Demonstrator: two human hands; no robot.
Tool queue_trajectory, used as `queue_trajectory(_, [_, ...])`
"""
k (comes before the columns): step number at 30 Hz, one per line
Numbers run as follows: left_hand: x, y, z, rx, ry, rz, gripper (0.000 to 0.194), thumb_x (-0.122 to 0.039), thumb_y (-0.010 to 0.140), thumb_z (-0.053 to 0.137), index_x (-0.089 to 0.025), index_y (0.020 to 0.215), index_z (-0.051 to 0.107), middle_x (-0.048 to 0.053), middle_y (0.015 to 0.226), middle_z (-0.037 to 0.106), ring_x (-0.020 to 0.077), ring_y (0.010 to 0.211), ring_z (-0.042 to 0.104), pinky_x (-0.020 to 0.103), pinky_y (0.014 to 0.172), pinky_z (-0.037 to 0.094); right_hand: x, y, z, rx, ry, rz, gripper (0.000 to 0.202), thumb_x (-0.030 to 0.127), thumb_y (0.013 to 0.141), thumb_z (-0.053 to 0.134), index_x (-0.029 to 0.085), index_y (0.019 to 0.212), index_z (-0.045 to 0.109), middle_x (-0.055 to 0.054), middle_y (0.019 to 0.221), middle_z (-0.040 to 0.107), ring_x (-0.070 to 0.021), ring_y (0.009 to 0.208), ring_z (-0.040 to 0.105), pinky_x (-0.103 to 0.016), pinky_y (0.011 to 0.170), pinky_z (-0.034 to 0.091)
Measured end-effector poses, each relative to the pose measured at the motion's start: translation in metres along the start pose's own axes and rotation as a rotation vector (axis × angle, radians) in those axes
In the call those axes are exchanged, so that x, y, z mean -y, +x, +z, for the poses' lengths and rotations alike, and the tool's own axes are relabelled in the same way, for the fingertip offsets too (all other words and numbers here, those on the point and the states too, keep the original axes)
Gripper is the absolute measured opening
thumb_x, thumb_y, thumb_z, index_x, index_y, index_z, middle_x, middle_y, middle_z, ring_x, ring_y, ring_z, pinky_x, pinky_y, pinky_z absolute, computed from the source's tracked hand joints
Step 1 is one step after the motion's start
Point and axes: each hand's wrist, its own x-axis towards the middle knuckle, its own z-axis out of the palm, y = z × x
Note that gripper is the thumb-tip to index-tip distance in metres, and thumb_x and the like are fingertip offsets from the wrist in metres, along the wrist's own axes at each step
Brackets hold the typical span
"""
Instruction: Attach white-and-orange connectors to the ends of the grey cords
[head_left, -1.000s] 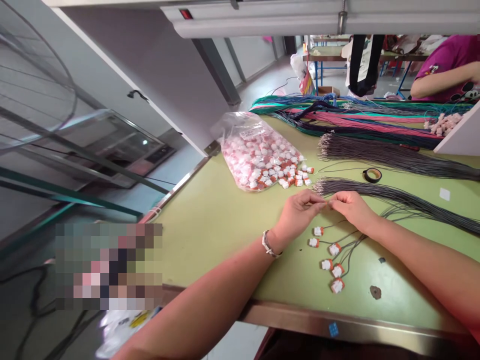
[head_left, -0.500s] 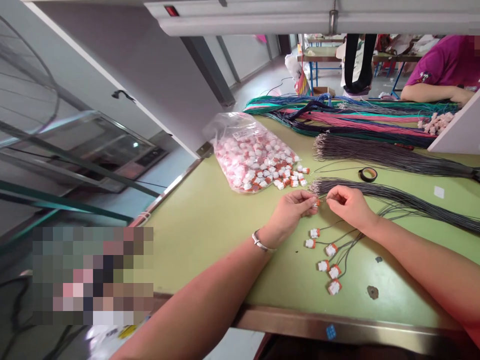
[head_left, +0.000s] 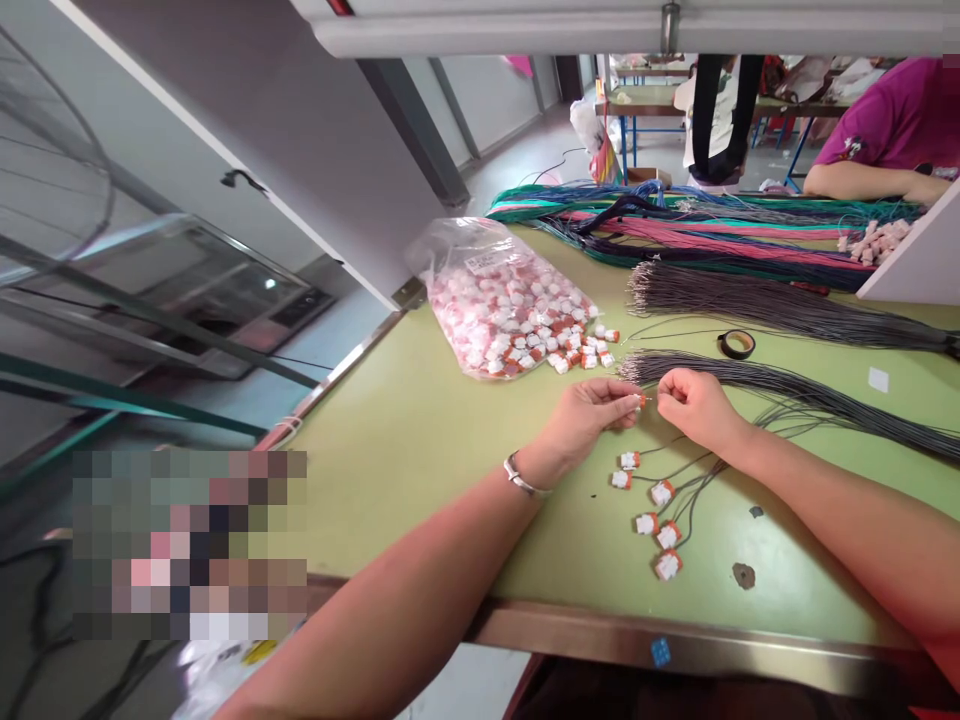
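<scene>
Just past the right hand (head_left: 694, 405), dark wires (head_left: 780, 384) and black tape (head_left: 736, 354).

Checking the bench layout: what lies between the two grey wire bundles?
In the head view, a tape roll, a white square and thin wires lie between the far bundle and the near bundle.

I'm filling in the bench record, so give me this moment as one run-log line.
left hand: holds white-and-orange connector | right hand: curled, close beside it | table: six connectors below the hands
</scene>
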Motion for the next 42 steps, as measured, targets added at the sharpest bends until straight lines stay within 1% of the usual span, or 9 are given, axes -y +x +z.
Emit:
queue_trajectory(8, [-0.001,0.001,-0.001,0.018,0.065,-0.009,0.040,-0.043,0.059,0.086,-0.011,0.077,0.070,0.002,0.056,0.066,0.0083,0.049,0.057,0.020,0.051,0.044,-0.002,-0.003,0.003,0.022,0.054,0.017,0.007,0.025,0.069,0.050,0.021,0.064,0.049,0.005,0.053,0.047,-0.0096,0.049,0.037,-0.025,0.049,0.030])
queue_trajectory(15, [-0.004,0.001,-0.002,0.072,0.002,-0.012,0.040,-0.048,0.063,0.082,-0.012,0.070,0.066,0.001,0.056,0.063,0.0060,0.047,0.054,0.017,0.047,0.041,0.000,-0.004,0.006,0.007,0.150,0.058,0.008,0.027,0.069,0.050,0.021,0.066,0.050,0.005,0.054,0.046,-0.0096,0.050,0.036,-0.025,0.049,0.029])
queue_trajectory(18, [-0.004,0.001,-0.001,0.083,0.024,-0.009,0.041,-0.048,0.061,0.083,-0.012,0.071,0.066,0.001,0.056,0.064,0.0065,0.047,0.055,0.017,0.047,0.042,0.001,-0.005,0.009,-0.005,0.125,0.046,0.007,0.027,0.069,0.051,0.021,0.066,0.049,0.004,0.053,0.047,-0.0097,0.049,0.037,-0.025,0.049,0.030])
queue_trajectory(27, [0.001,0.000,0.003,0.088,0.101,0.037,0.039,-0.045,0.066,0.081,-0.011,0.078,0.066,0.002,0.057,0.065,0.0078,0.049,0.057,0.019,0.051,0.046,0.004,-0.005,0.010,0.004,0.064,0.038,0.006,0.026,0.069,0.051,0.021,0.065,0.048,0.004,0.051,0.048,-0.0105,0.048,0.039,-0.025,0.049,0.031])
queue_trajectory(34, [0.002,0.003,0.003,0.099,0.136,0.060,0.037,-0.045,0.067,0.079,-0.012,0.078,0.065,0.000,0.054,0.061,0.0075,0.046,0.053,0.020,0.049,0.043,-0.001,-0.005,0.011,0.023,0.017,0.010,0.007,0.026,0.071,0.051,0.021,0.066,0.049,0.005,0.052,0.049,-0.0105,0.049,0.039,-0.026,0.050,0.030])
queue_trajectory(36, [0.000,0.001,0.001,0.139,0.200,0.040,0.033,-0.043,0.070,0.077,-0.013,0.077,0.066,-0.001,0.055,0.060,0.0067,0.045,0.049,0.019,0.045,0.039,0.000,-0.003,0.004,0.084,-0.006,-0.004,0.007,0.026,0.071,0.053,0.021,0.066,0.050,0.005,0.053,0.050,-0.0105,0.049,0.040,-0.026,0.050,0.030])
queue_trajectory(38, [-0.005,-0.003,-0.001,0.216,0.336,0.020,0.025,-0.037,0.072,0.075,-0.013,0.077,0.068,0.001,0.059,0.063,0.0070,0.047,0.049,0.019,0.045,0.038,0.000,0.000,-0.007,0.140,-0.070,-0.043,0.007,0.024,0.070,0.056,0.020,0.065,0.053,0.004,0.055,0.053,-0.0110,0.051,0.043,-0.026,0.053,0.032])
queue_trajectory(40, [-0.011,-0.009,-0.003,0.340,0.509,0.038,0.018,-0.031,0.071,0.075,-0.015,0.078,0.072,0.004,0.067,0.067,0.0090,0.052,0.053,0.021,0.049,0.040,-0.002,0.006,-0.018,0.073,-0.188,-0.091,0.011,0.026,0.076,0.055,0.020,0.068,0.057,0.002,0.061,0.059,-0.0125,0.056,0.047,-0.027,0.058,0.035])
queue_trajectory(42, [-0.017,-0.014,-0.005,0.507,0.631,0.102,0.014,-0.028,0.070,0.076,-0.016,0.077,0.075,0.006,0.074,0.069,0.0121,0.059,0.059,0.023,0.055,0.044,-0.005,0.011,-0.024,-0.056,-0.374,-0.124,0.008,0.023,0.079,0.055,0.020,0.078,0.063,-0.002,0.078,0.065,-0.0160,0.070,0.054,-0.029,0.065,0.037])
